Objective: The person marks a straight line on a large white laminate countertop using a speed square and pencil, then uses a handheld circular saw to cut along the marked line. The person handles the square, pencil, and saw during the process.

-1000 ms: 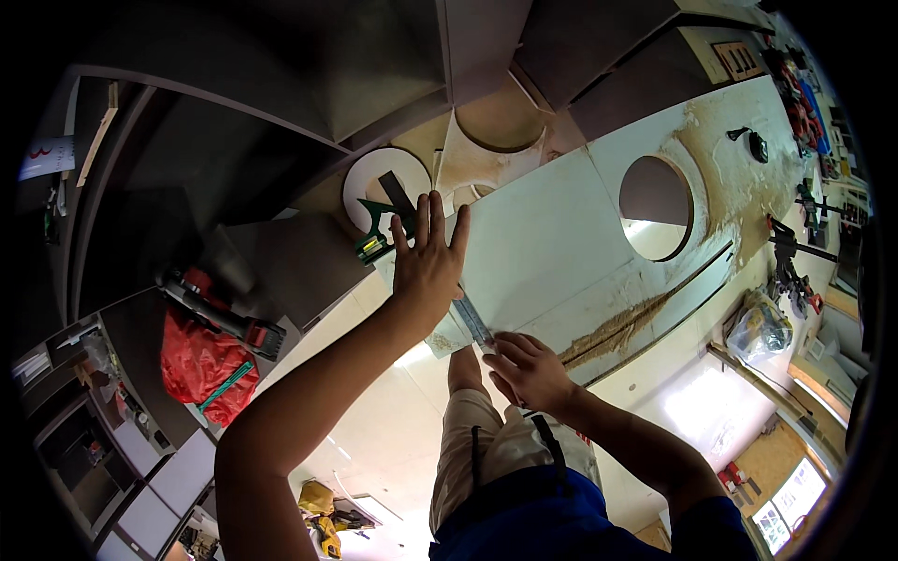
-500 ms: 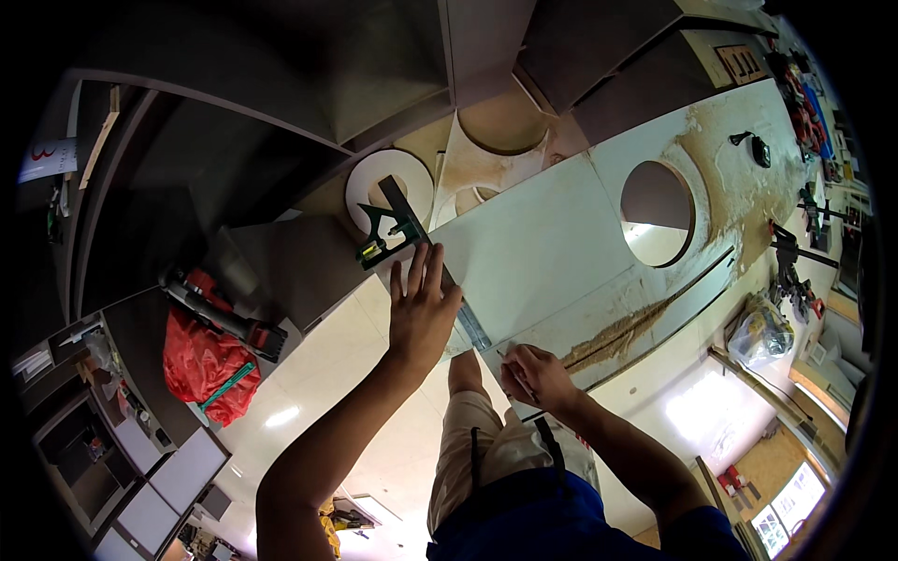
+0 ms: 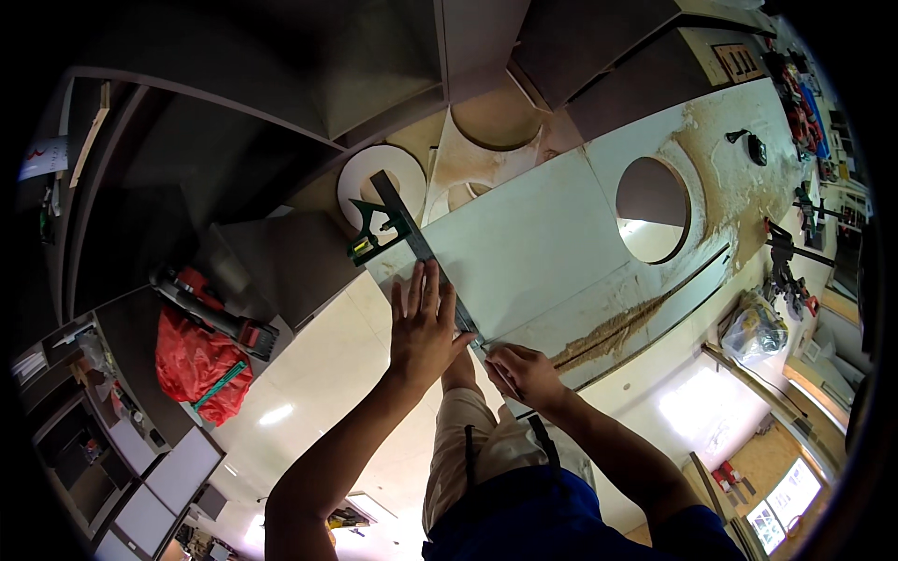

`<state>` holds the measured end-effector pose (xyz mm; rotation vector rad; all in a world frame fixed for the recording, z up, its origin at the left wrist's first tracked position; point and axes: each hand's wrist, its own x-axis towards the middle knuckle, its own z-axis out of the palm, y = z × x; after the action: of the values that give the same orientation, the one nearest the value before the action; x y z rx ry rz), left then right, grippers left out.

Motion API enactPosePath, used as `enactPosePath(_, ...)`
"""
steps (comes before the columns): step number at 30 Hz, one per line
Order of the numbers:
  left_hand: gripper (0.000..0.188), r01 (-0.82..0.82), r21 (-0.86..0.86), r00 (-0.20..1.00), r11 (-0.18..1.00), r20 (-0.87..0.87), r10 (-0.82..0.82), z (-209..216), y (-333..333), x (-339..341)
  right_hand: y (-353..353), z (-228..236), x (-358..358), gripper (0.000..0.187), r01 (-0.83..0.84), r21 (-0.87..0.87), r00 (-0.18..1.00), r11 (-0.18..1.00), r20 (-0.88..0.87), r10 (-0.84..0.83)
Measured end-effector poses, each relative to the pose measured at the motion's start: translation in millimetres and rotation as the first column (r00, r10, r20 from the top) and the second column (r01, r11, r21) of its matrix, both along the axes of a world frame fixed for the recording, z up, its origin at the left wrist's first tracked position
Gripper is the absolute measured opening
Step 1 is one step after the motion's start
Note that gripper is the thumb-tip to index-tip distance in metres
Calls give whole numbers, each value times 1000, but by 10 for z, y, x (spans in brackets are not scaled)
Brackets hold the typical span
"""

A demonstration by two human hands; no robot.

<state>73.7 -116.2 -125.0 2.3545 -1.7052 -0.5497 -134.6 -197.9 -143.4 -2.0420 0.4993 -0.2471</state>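
Note:
A combination square with a green head [image 3: 381, 236] lies across the left end of a pale, whitish board [image 3: 533, 238]. Its long dark blade [image 3: 397, 198] runs diagonally toward me. My left hand [image 3: 423, 327] rests on the near part of the blade, fingers stretched out and the thumb by its near end. Close by, my right hand [image 3: 526, 374] is closed in a pinch at the board's near edge, its fingertips next to the blade's end. Whatever sits in that pinch is too small and covered to make out.
The board has a round cutout [image 3: 652, 210] and sawdust [image 3: 608, 332] along a groove. A white ring-shaped piece [image 3: 381, 192] lies beyond the square. At left are a red-and-black power tool [image 3: 210, 313] and red plastic bag [image 3: 196, 365]. Clamps [image 3: 786, 266] stand at right.
My left hand has slid toward me along the blade. The right hand has shifted left, closer to the blade's near end. The whole view has shifted slightly.

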Motion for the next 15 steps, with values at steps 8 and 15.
enactPosePath(8, 81, 1, 18, 1000, 1000, -16, 0, 10, -13, 10, 21, 17, 27, 16, 2, -16, 999, 1000, -42, -3)
enactPosePath(15, 81, -3, 23, 1000, 1000, -21, 4, -8, -11, 7, 20, -56, 18, 19, -22, -22, 1000, 1000, -1, 22)
